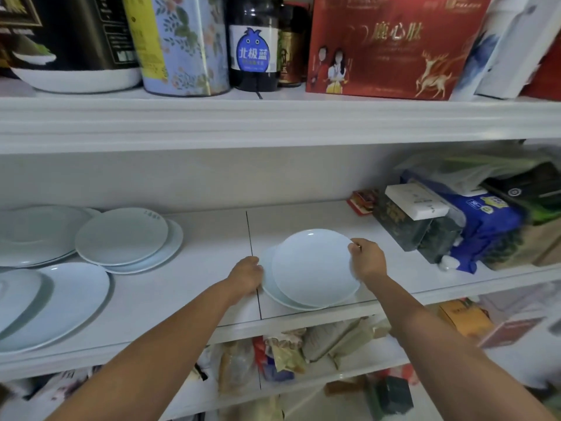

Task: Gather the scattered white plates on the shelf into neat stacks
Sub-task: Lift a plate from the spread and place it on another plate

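On the middle shelf [212,238] a small white plate [312,265] lies tilted on top of another white plate [270,287] near the front edge. My right hand [367,258] grips the top plate's right rim. My left hand [247,275] holds the lower plate's left rim. To the left, two small plates [121,235] lie overlapped. A large plate [33,232] sits at the far left back. Two more large plates [69,299] overlap at the front left.
Boxes and blue packages [473,226] crowd the shelf's right end. Tins, a bottle [253,44] and a red gift box [385,47] stand on the shelf above. Bags fill the shelves below.
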